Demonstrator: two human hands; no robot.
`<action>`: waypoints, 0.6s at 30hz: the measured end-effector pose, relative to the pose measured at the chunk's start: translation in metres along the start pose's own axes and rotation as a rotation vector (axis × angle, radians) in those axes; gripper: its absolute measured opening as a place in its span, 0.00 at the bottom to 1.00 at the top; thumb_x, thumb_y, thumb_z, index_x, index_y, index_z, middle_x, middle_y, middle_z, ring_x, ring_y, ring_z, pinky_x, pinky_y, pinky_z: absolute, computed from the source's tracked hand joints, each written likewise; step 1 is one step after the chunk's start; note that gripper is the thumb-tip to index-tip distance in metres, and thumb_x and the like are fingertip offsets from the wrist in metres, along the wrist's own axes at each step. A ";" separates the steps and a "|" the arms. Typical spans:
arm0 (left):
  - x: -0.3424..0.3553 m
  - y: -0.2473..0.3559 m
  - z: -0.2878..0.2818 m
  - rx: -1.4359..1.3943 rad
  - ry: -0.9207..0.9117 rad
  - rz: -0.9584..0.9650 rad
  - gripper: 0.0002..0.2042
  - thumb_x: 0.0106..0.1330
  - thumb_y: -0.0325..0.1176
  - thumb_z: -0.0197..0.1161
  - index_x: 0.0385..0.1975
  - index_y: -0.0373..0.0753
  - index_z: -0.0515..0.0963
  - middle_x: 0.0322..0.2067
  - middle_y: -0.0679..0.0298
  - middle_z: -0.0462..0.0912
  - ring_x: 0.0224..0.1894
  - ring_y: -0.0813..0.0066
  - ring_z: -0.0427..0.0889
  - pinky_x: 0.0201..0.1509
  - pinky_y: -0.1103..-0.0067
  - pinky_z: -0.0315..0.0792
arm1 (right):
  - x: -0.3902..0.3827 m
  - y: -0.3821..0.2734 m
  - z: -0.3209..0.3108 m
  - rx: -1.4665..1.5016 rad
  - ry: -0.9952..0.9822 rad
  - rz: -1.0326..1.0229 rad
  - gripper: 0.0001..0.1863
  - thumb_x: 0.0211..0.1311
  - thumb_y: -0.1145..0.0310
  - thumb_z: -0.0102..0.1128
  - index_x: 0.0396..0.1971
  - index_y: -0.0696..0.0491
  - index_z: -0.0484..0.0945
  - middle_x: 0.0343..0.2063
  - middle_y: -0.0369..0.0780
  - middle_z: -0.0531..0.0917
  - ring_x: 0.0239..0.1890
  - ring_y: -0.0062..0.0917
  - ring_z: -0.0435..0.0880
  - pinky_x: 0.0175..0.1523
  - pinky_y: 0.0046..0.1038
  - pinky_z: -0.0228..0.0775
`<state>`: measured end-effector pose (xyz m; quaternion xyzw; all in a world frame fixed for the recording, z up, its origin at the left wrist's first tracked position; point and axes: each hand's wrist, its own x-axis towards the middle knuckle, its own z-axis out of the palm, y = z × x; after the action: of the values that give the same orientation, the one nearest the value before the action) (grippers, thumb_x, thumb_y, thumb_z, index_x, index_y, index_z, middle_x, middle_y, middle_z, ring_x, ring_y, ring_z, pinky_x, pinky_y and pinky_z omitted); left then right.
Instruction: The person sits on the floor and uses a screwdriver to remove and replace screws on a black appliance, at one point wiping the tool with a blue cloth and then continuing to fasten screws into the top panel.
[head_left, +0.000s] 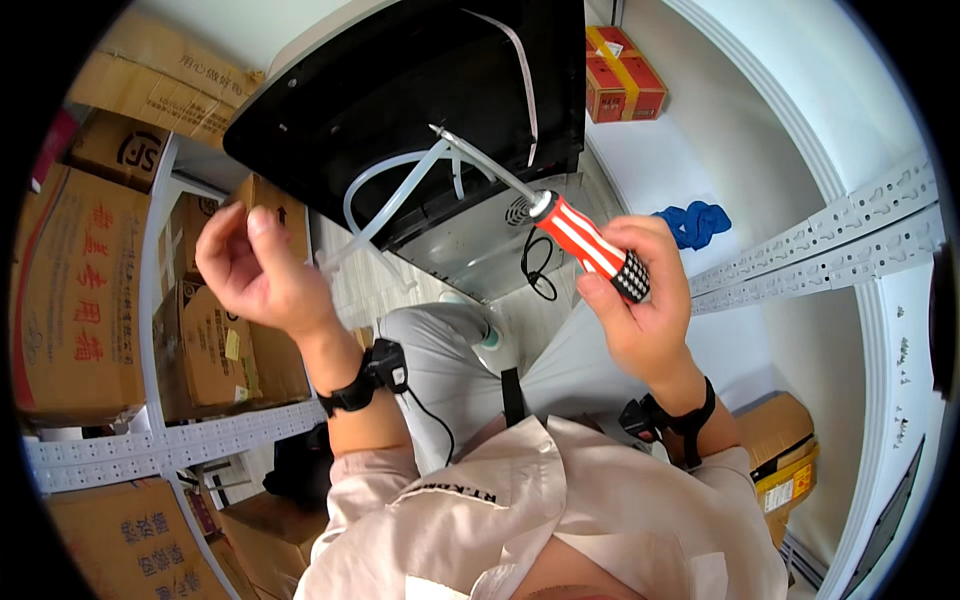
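gripping red-and-white striped screwdriver with black checkered butt, right hand closed around handle; metal shaft angled up-left, tip at underside of black glossy appliance panel. left hand raised, empty, fingers loosely curled, just beside translucent white hose loop. cardboard boxes on white slotted-metal shelf at left; blue cloth at right.

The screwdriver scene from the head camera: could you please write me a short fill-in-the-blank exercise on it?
1. The right hand grips a screwdriver whose handle is striped red and ____.
2. The left hand holds ____.
3. The crumpled cloth on the white surface is ____.
4. Translucent tubing loops against the ____ panel.

Missing words: white; nothing; blue; black
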<state>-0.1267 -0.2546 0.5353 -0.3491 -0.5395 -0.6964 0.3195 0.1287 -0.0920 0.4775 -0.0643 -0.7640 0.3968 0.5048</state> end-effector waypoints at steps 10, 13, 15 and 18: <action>-0.004 0.015 -0.001 0.614 -0.676 0.278 0.17 0.57 0.25 0.60 0.48 0.33 0.79 0.55 0.52 0.79 0.60 0.51 0.75 0.65 0.64 0.66 | -0.006 0.013 0.013 -0.025 0.065 0.066 0.21 0.56 0.73 0.72 0.47 0.59 0.73 0.43 0.46 0.78 0.42 0.33 0.78 0.48 0.30 0.71; 0.003 0.024 0.024 0.710 -0.766 0.295 0.23 0.51 0.22 0.55 0.51 0.34 0.78 0.55 0.51 0.78 0.63 0.50 0.73 0.66 0.63 0.65 | 0.017 0.007 0.010 -0.139 0.100 -0.030 0.21 0.52 0.75 0.74 0.45 0.59 0.75 0.40 0.46 0.79 0.38 0.34 0.79 0.43 0.29 0.72; 0.005 0.027 0.037 0.634 -0.772 0.253 0.26 0.48 0.21 0.52 0.52 0.33 0.77 0.55 0.50 0.77 0.64 0.50 0.72 0.67 0.63 0.64 | 0.030 0.006 0.011 -0.171 0.051 -0.033 0.19 0.57 0.74 0.70 0.47 0.60 0.74 0.43 0.46 0.77 0.41 0.31 0.77 0.48 0.28 0.69; 0.007 0.018 0.053 0.505 -0.790 0.237 0.28 0.48 0.22 0.48 0.54 0.31 0.76 0.56 0.48 0.77 0.64 0.47 0.71 0.68 0.63 0.63 | 0.043 0.004 0.019 -0.206 0.076 -0.033 0.19 0.56 0.74 0.70 0.47 0.60 0.76 0.41 0.45 0.79 0.41 0.31 0.77 0.49 0.29 0.68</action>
<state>-0.1084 -0.2078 0.5600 -0.5574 -0.7283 -0.3168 0.2419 0.0905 -0.0779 0.5023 -0.1182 -0.7820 0.3049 0.5306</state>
